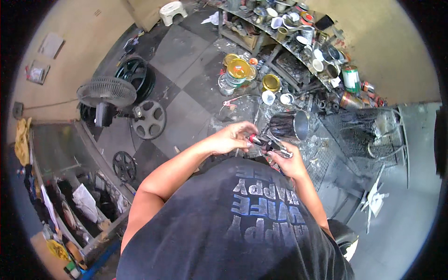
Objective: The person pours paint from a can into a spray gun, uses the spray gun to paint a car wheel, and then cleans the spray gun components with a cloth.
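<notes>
In the head view my left hand (235, 139) has its fingers curled at the red end of a black-and-silver hand tool (268, 145), apparently a spray gun, in front of my body. My right hand (284, 161) grips the tool's other end from below, and some of its fingers are hidden behind it. Just beyond the tool, a dark, stained metal bucket (301, 126) lies on its side on the spattered floor.
A low bench (291, 79) carries many cans and cups; stacked tins (239, 69) stand beside it. At left are a fan (106, 91), wheels (149, 123) and an open cabinet (58, 144). A stained metal frame (387, 149) stands at right; a white stool (172, 13) sits far back.
</notes>
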`<state>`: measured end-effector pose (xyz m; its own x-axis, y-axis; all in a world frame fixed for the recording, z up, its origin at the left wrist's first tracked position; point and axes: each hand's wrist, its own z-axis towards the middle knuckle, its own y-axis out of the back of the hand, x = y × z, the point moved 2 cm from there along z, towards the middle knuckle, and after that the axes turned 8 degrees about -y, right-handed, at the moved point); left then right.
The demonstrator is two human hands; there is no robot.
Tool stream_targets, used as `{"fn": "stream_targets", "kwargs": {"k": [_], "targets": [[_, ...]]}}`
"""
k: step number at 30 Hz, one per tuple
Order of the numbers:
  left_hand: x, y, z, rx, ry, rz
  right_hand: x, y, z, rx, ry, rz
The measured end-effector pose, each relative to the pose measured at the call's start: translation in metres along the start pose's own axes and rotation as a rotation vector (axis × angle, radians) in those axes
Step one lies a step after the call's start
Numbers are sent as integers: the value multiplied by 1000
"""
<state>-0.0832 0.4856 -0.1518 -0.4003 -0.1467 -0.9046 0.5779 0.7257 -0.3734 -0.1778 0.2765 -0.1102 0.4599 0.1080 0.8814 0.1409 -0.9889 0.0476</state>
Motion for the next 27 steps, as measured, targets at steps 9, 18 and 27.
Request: {"fn": "stream_targets", "kwargs": {"k": [9, 18, 27], "targets": [[2, 6, -9, -11, 10, -117, 8, 2, 17, 51, -19, 6], [11, -13, 3, -216, -103, -223, 13, 8, 28, 80, -46, 83], [19, -8, 18, -163, 87, -299, 16, 21, 30, 89, -34, 50]]}}
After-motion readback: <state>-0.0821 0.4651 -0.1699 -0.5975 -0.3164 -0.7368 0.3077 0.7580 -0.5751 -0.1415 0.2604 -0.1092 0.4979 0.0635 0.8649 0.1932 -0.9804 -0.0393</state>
